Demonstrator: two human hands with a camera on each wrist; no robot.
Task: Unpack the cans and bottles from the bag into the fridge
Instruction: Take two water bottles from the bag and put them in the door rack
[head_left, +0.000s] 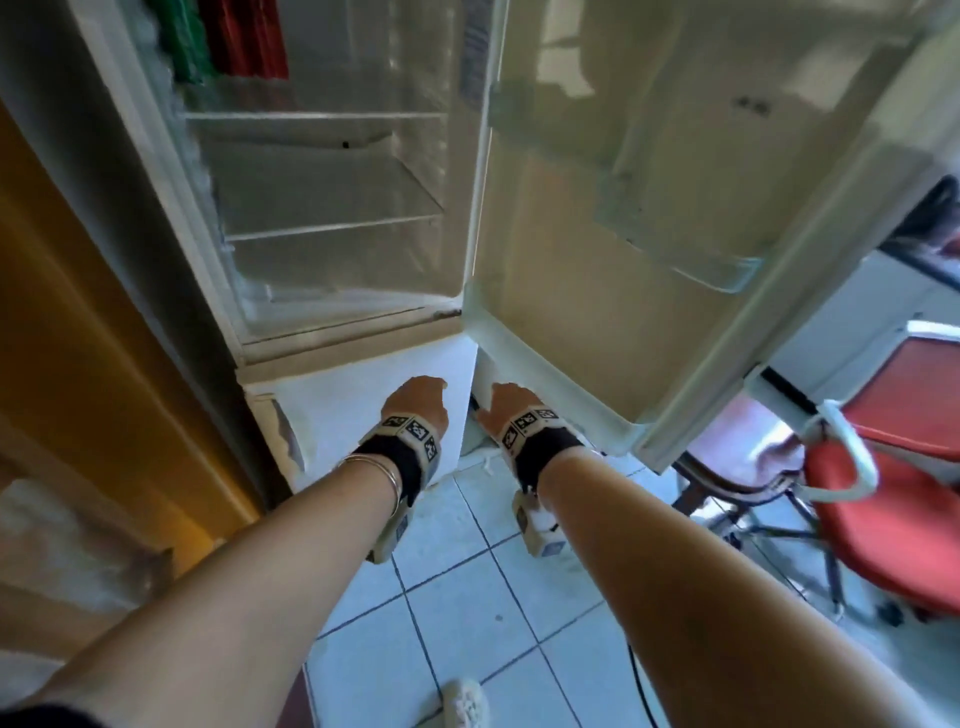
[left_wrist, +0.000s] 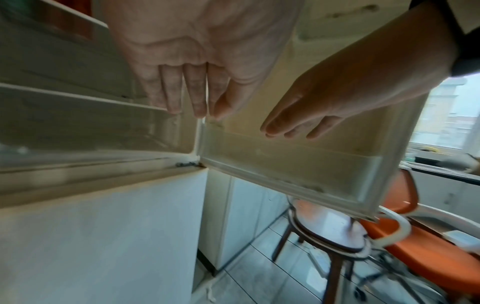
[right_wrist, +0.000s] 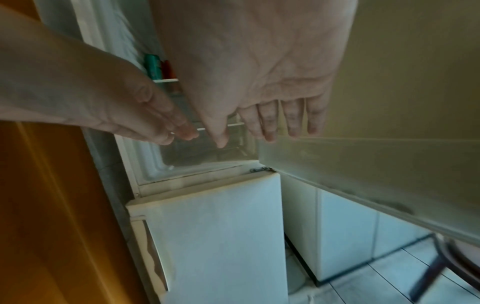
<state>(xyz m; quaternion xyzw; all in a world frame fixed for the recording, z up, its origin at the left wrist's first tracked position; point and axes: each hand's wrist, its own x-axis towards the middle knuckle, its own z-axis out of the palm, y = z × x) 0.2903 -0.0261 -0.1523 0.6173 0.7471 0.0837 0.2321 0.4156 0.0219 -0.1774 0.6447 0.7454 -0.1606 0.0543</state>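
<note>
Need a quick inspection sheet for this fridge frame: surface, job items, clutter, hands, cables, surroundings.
Surface: tiled floor; glass shelves bare where visible.
Job's things: fridge with door open; green and red containers on the top shelf, blurred; bag not seen.
Clutter: nothing seen.
Grippers: left hand and right hand both empty, fingers straight.
Cables: dark cable on the floor.
Surroundings: red chair, wooden stool, wooden door.
</note>
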